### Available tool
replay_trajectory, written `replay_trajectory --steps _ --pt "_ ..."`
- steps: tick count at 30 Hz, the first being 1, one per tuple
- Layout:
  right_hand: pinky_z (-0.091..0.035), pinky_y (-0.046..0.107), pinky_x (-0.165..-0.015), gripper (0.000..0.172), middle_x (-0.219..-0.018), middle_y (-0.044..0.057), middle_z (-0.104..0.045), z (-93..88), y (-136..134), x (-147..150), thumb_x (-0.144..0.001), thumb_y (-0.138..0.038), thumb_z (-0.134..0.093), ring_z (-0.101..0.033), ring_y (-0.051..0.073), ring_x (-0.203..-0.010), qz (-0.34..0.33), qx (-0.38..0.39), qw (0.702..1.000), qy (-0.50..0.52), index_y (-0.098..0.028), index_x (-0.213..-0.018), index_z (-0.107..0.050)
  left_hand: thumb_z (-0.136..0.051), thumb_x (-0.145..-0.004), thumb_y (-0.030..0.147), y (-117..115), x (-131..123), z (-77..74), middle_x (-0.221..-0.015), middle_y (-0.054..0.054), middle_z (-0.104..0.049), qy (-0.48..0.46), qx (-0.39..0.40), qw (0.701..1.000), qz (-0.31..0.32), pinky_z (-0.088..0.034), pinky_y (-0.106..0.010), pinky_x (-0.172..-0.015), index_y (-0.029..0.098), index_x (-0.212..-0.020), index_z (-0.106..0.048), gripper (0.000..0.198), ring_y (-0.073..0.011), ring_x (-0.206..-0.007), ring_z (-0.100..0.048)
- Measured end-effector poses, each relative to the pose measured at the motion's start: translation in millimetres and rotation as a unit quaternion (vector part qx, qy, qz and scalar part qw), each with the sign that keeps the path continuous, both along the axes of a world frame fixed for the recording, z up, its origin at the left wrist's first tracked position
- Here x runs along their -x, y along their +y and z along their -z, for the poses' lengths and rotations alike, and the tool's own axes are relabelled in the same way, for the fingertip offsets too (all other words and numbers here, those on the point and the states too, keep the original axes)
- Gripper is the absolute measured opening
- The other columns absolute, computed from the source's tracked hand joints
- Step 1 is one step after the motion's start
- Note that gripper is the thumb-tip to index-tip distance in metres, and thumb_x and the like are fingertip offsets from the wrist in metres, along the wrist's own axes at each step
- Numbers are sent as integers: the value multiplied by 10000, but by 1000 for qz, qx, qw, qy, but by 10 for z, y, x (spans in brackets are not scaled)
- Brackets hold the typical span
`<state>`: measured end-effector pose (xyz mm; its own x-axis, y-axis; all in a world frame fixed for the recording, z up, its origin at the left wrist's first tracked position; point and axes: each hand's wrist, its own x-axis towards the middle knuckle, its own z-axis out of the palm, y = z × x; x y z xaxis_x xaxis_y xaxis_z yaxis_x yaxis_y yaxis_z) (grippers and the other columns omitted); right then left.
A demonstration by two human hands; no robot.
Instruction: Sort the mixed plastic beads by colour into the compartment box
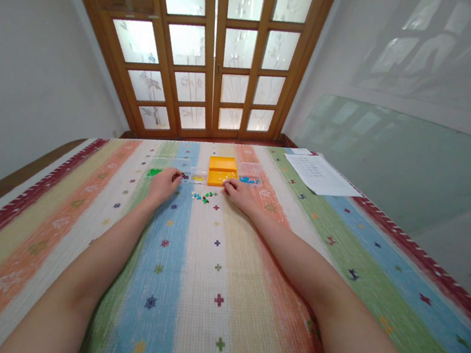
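Observation:
My left hand (165,183) is at the near edge of a clear box, between green pieces (154,172) and dark red pieces (184,176). Its fingers are pressed together, and anything between them is too small to make out. My right hand (237,191) pinches at the front right corner of an open orange box (222,164) that has small pale pieces inside. What that pinch holds is hidden. Yellow pieces (197,178) lie in a small clear box, and blue pieces (248,181) in another at the right. A small mixed pile (204,197) of coloured pieces rests on the cloth between my hands.
A striped patterned tablecloth (197,309) covers the table. Printed paper (319,174) lies at the back right. Beyond the table stand wood-framed glass doors (218,65), and a pale green glass panel (392,161) leans by the right wall.

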<state>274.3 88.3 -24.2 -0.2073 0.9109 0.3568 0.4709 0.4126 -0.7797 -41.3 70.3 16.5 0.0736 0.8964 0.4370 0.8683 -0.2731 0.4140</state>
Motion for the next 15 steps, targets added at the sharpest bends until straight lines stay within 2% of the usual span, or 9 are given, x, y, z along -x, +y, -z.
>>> replay_trajectory --steps 3,8,11,15 --pt "-444 272 -762 220 -848 20 -722 -12 -7 7 -937 -274 -514 -629 182 -816 -1 -5 1000 -2 -207 -927 -724 -573 -920 356 45 26 28 -926 -64 -729 -96 0 995 -25 -478 -316 -785 220 -998 -695 198 -221 -808 -647" --pt "-439 274 -770 219 -830 15 -722 -31 -20 12 -939 -270 -511 -634 179 -804 0 4 1000 1 -205 -919 -719 -530 -906 335 205 208 188 -879 -47 -717 -222 17 973 -62 -485 -273 -701 184 -1001 -649 214 -175 -703 -633" --pt "-437 275 -776 216 -820 14 -715 -35 -27 10 -943 -260 -511 -637 179 -801 -3 3 1000 7 -202 -923 -718 -523 -894 334 287 297 273 -890 -48 -714 -250 9 966 -69 -490 -269 -696 172 -1019 -646 238 -162 -675 -622" --pt "-432 273 -768 204 -823 18 -717 -41 -29 10 -940 -251 -520 -636 181 -806 -3 3 1000 4 -201 -917 -716 -531 -885 326 319 345 320 -939 -57 -722 -241 7 967 -86 -501 -281 -730 170 -1076 -660 279 -160 -677 -623"
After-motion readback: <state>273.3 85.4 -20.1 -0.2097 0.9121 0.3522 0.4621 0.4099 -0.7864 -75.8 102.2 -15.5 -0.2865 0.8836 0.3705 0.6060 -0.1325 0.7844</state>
